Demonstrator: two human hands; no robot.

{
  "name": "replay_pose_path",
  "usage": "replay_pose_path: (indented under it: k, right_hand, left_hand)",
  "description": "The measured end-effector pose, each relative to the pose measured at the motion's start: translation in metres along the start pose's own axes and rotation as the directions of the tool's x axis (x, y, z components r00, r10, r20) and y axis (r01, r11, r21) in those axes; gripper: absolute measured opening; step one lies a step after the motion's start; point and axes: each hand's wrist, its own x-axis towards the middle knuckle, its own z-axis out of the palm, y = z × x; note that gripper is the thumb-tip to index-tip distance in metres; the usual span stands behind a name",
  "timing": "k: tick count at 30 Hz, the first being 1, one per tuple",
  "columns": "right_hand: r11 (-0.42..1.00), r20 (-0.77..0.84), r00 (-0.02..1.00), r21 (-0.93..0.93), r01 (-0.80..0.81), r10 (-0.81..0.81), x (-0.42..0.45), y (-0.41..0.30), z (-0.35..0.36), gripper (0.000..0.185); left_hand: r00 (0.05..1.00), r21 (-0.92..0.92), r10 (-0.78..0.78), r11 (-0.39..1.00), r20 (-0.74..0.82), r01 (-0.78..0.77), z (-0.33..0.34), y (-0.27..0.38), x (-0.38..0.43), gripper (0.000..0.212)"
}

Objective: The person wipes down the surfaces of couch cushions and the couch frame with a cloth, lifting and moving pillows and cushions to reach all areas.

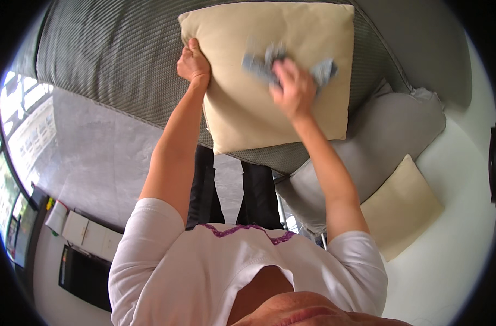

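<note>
A square cream cushion (240,110) lies before me on a dark grey ribbed sofa seat (121,57). My left hand (194,61) grips the cushion's left edge, the thumb on its upper face and the other fingers curled at the side. Over the right half of the cushion, my right hand (293,87) holds a bunched blue-grey cloth (325,71) against the fabric. Both the hand and the cloth are blurred. Ends of the cloth stick out on either side of my fingers, and my palm is hidden.
A large grey cushion (386,118) rests to the right, with a second cream cushion (403,212) beside it near the white wall (456,171). Grey floor (105,150) extends to the left. A wall-mounted television (85,277) and white cabinets (87,232) are at lower left, near windows (11,212).
</note>
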Motion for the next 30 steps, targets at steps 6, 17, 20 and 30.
replay_pose_path:
  k: [6,17,20,30]
  right_hand:
    - [0.976,0.382,0.919,0.216,0.015,-0.098,-0.058,-0.048,-0.045,0.038]
    - [0.954,0.132,0.991,-0.299,0.023,0.018,0.099,-0.074,0.067,0.018]
    - [0.991,0.310,0.950,-0.115,0.070,-0.032,-0.003,-0.112,0.057,0.012]
    - [0.986,0.275,0.949,-0.110,-0.126,0.152,-0.157,-0.052,-0.063,0.029]
  left_hand:
    - [0.997,-0.274,0.052,0.961,0.061,-0.033,-0.004,-0.016,0.005,0.059]
    - [0.794,-0.626,-0.105,0.557,0.598,0.546,-0.009,-0.103,-0.133,0.050]
    - [0.670,-0.656,-0.102,0.143,0.735,0.741,-0.010,-0.090,-0.133,0.034]
    - [0.489,-0.508,-0.220,-0.036,0.844,0.861,-0.043,-0.081,-0.131,0.040]
